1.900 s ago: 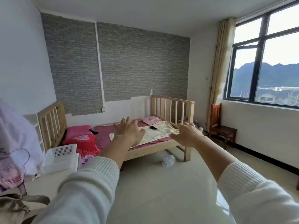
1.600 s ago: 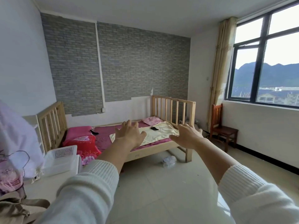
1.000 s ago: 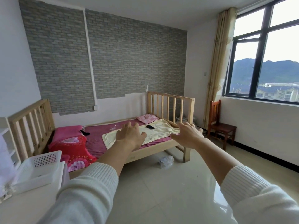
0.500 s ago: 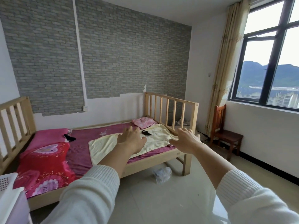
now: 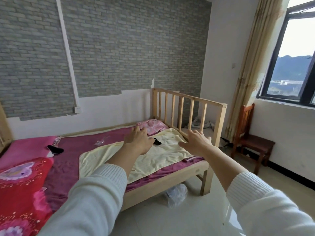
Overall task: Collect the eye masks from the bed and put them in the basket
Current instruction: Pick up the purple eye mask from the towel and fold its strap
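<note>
Over bed (image 5: pixel 163 183); both hands outstretched, empty.

I held both arms stretched forward, my left hand (image 5: pixel 139 140) and right hand (image 5: pixel 196 142) empty, palms down, fingers spread.

No readable text, label, brand or number shows anywhere in the room

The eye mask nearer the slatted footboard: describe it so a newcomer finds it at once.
Start at the wooden bed, then its pale yellow towel. On the towel's far edge lies a small black eye mask, partly behind the left hand; the other mask lies beside the pink pillow.
</note>
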Action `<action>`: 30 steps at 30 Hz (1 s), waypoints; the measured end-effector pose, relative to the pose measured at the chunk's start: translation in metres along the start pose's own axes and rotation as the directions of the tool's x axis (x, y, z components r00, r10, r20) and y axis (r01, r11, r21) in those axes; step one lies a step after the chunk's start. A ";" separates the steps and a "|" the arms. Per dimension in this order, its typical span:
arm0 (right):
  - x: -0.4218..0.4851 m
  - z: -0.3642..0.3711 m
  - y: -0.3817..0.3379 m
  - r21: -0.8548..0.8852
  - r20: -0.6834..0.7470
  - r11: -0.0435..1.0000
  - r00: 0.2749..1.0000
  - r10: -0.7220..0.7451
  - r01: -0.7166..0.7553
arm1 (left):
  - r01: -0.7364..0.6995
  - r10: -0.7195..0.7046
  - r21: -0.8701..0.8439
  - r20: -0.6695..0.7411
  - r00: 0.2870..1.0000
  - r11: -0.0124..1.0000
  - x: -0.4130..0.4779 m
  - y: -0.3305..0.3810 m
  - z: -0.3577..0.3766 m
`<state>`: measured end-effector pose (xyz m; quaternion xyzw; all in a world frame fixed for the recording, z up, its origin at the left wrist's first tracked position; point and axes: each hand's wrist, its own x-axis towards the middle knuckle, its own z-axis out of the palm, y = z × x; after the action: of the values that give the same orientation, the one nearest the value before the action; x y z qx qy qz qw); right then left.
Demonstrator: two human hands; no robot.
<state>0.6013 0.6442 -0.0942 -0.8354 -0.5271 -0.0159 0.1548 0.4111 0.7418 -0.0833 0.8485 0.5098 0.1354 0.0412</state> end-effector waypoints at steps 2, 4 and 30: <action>0.051 0.005 0.002 0.000 -0.031 1.000 1.000 -0.001 0.001 | -0.015 0.015 -0.014 -0.026 1.000 1.000 0.055 -0.002 0.008; 0.098 0.014 0.006 -0.012 -0.040 1.000 0.999 -0.004 0.004 | -0.043 0.041 -0.024 -0.054 0.998 0.999 0.105 0.000 0.022; 0.657 0.301 0.145 -0.062 0.334 0.998 0.942 0.036 -0.016 | 0.218 -0.176 -0.130 0.275 0.945 0.967 0.641 -0.020 0.361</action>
<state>0.9807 1.2452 -0.2912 -0.8370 -0.5339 0.1132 0.0387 0.7765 1.3373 -0.3135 0.7976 0.5700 0.0578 0.1888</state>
